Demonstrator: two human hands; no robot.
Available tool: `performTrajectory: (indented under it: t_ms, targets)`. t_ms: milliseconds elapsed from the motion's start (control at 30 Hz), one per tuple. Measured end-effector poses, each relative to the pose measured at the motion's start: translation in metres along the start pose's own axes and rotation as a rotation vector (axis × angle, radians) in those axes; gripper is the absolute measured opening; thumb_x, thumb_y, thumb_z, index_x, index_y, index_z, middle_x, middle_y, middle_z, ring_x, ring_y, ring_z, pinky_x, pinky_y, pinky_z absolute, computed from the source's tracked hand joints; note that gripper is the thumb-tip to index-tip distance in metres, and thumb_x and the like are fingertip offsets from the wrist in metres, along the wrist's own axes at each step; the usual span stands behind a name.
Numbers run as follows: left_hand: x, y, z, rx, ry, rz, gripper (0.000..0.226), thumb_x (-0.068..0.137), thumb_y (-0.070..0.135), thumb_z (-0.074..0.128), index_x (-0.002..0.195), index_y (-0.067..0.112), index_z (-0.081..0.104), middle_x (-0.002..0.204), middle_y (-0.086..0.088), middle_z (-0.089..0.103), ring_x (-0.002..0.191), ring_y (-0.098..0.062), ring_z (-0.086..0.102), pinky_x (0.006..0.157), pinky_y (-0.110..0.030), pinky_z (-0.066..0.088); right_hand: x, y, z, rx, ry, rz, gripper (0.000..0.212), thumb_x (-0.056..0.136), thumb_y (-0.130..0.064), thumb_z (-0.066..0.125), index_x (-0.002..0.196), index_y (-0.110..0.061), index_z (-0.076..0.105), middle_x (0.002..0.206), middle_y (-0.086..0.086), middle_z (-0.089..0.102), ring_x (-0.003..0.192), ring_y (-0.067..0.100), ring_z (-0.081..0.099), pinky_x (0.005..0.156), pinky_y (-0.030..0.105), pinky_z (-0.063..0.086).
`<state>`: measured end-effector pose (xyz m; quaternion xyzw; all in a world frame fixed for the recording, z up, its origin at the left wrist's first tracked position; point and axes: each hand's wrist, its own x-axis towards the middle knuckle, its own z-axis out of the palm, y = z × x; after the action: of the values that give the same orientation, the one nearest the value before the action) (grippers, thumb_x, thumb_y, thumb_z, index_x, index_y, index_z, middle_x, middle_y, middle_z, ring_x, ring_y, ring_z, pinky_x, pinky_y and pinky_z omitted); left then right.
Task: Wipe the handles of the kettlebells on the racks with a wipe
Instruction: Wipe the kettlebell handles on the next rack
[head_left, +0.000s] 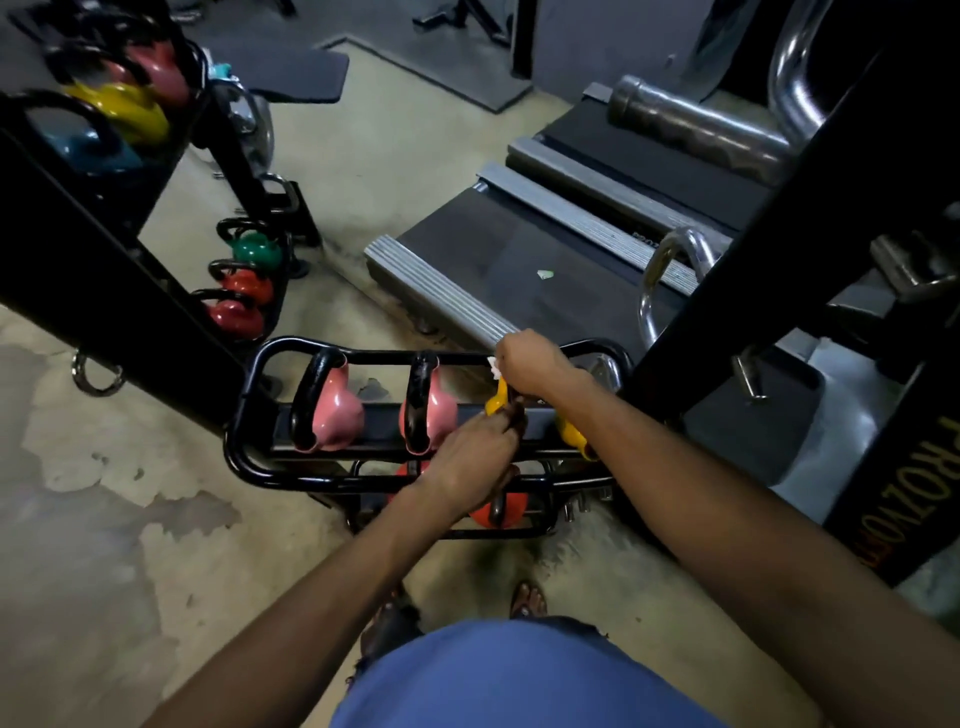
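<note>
A low black rack (244, 415) in front of me carries two pink kettlebells (332, 410) with black handles and a yellow kettlebell (496, 402) to their right. My left hand (472, 457) grips the near end of the yellow kettlebell's black handle. Farther back, my right hand (530, 361) is closed over the top of that handle with a white wipe (493, 366) showing at its left edge. A second yellow kettlebell (571, 434) lies partly hidden under my right forearm. Red kettlebells (498, 512) sit on the tier below.
A taller black rack (104, 218) at left holds pink, yellow, blue, green and red kettlebells. Treadmill decks (467, 270) lie behind the low rack. A black machine frame (779, 249) and chrome bars stand at right. Worn concrete floor (104, 519) spreads left.
</note>
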<state>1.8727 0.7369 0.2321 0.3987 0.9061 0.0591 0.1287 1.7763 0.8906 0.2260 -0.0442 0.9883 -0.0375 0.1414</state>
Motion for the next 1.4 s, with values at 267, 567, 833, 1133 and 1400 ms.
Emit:
performTrajectory:
  t_ms: [267, 567, 833, 1133, 1400]
  targets:
    - [0.001, 0.011, 0.005, -0.052, -0.049, -0.103, 0.044, 0.088, 0.023, 0.065, 0.129, 0.008, 0.06, 0.139, -0.013, 0.049, 0.119, -0.029, 0.055, 0.102, -0.04, 0.048, -0.014, -0.002, 0.003, -0.043, 0.098, -0.068, 0.019, 0.095, -0.02, 0.058, 0.094, -0.007, 0.072, 0.09, 0.014, 0.068, 0.09, 0.036, 0.069, 0.072, 0.036, 0.051]
    - [-0.002, 0.0, -0.004, -0.104, 0.0, 0.031, 0.066, 0.093, 0.015, 0.059, 0.154, 0.008, 0.033, 0.169, -0.006, 0.005, 0.146, -0.023, 0.03, 0.117, -0.03, 0.026, -0.023, -0.001, 0.041, 1.671, 0.148, 0.827, 0.02, 0.089, -0.013, 0.054, 0.078, -0.005, 0.068, 0.065, 0.011, 0.069, 0.063, 0.032, 0.071, 0.053, 0.038, 0.058]
    - [-0.003, -0.013, 0.001, -0.096, -0.02, 0.088, 0.077, 0.09, 0.01, 0.062, 0.157, 0.009, 0.025, 0.169, -0.005, 0.002, 0.15, -0.024, 0.022, 0.122, -0.032, 0.018, -0.017, -0.009, 0.033, 1.979, 0.095, 0.903, 0.021, 0.1, -0.006, 0.044, 0.088, -0.001, 0.061, 0.071, 0.015, 0.064, 0.066, 0.03, 0.066, 0.066, 0.04, 0.056]
    - [-0.005, -0.015, -0.006, -0.025, -0.042, 0.092, 0.049, 0.088, 0.019, 0.069, 0.133, 0.005, 0.057, 0.131, -0.013, 0.052, 0.121, -0.029, 0.052, 0.104, -0.041, 0.047, -0.016, -0.017, 0.02, 0.44, 0.242, 0.202, 0.014, 0.088, -0.011, 0.062, 0.093, -0.007, 0.074, 0.096, 0.017, 0.071, 0.093, 0.036, 0.066, 0.076, 0.037, 0.053]
    - [-0.004, -0.009, -0.002, -0.017, -0.033, 0.059, 0.059, 0.09, 0.015, 0.066, 0.143, 0.005, 0.044, 0.135, -0.016, 0.05, 0.113, -0.034, 0.059, 0.094, -0.044, 0.053, -0.018, -0.005, -0.014, -0.008, -0.129, -0.118, 0.023, 0.082, -0.014, 0.058, 0.095, -0.018, 0.076, 0.096, 0.007, 0.073, 0.092, 0.03, 0.067, 0.076, 0.041, 0.059]
